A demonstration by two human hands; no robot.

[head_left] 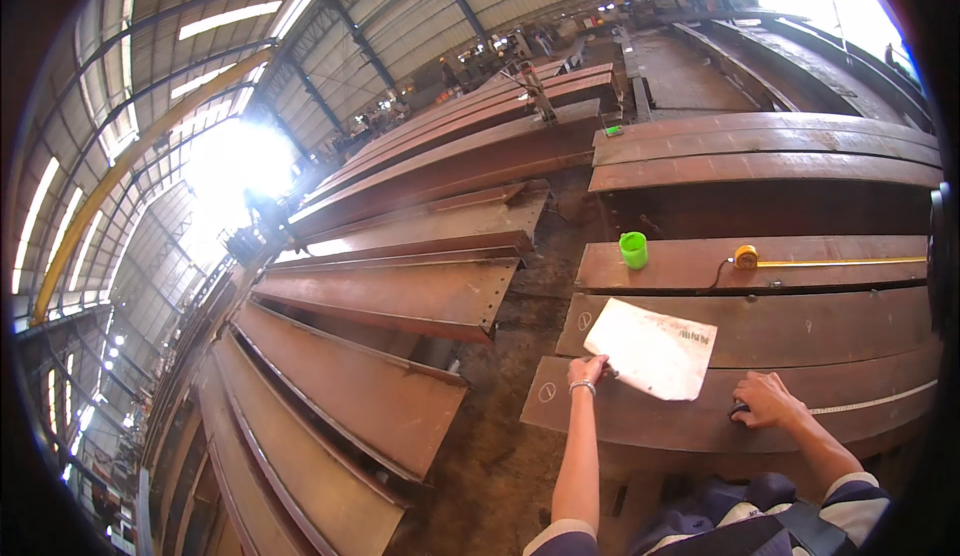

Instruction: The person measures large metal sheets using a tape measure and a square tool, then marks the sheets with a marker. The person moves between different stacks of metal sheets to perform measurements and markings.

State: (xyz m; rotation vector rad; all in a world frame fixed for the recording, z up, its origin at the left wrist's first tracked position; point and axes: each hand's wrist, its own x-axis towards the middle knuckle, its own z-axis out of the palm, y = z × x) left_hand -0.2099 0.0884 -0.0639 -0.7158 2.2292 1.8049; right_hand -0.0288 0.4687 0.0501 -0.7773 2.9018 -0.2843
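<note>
On the nearest rusty steel plate [640, 421], left hand [587, 369] pinches a marked paper sheet [652, 348] by its corner; right hand [765, 401] closes over a small dark object, its tape line [880, 400] already extended; circled marks [547, 392] exist, measuring seemingly underway, second yellow tape measure [746, 257] and green cup [633, 250] behind

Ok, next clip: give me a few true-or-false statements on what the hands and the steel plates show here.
1. The left hand grips a corner of the sheet of paper. True.
2. The green cup lies tipped over on the floor. False: it stands upright on a steel plate.
3. The right hand rests on a small dark object on the plate. True.
4. The yellow tape measure is held in the right hand. False: it lies apart on a farther plate, tape extended.
</note>
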